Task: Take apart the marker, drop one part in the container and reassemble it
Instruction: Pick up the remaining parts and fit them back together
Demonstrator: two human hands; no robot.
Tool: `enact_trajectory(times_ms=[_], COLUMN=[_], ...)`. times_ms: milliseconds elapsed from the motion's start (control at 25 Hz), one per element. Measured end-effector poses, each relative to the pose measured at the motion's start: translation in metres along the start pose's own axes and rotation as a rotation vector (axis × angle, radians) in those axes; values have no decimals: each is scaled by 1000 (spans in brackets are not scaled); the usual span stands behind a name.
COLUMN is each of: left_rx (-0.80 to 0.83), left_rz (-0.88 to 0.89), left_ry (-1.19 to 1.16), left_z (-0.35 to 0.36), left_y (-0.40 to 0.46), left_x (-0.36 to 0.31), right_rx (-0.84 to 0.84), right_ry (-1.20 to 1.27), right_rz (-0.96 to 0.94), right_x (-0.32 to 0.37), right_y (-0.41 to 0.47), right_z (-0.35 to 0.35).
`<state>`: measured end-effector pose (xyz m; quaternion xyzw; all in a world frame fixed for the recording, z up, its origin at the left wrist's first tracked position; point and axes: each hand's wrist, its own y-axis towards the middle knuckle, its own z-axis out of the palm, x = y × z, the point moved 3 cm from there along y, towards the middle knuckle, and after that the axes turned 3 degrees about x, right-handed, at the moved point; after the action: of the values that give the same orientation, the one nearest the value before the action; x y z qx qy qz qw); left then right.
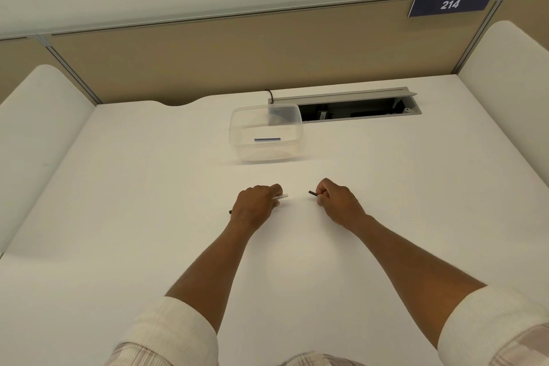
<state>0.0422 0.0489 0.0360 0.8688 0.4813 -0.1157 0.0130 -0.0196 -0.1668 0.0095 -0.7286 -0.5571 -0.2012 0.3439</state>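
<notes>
My left hand [255, 207] is closed around the white marker body [282, 197]; its white end pokes out to the right and a dark tip shows at the hand's left side. My right hand [337, 200] pinches a small dark marker part [312, 193], held a short gap away from the body's end. Both hands hover low over the white desk [148, 217]. A clear plastic container [266, 132] stands farther back, beyond the hands, with a label strip on its near wall.
A grey cable tray [356, 107] with an open slot lies behind and right of the container. A beige partition [208, 62] with a "214" sign [450, 4] closes the back. White side panels flank the desk.
</notes>
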Motion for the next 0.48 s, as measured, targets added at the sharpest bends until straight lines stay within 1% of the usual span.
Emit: enact_trajectory(times_ms=[200,480], left_rx=[-10,-14], left_rz=[38,51], left_ry=[26,34], left_z=[4,6], left_y=[-10,-22], left_x=[-11,-20], right_rx=[-19,60], right_ry=[-5,44], right_rz=[-91,-171], right_x=[12,26], right_y=[-14,-30], right_z=[3,7])
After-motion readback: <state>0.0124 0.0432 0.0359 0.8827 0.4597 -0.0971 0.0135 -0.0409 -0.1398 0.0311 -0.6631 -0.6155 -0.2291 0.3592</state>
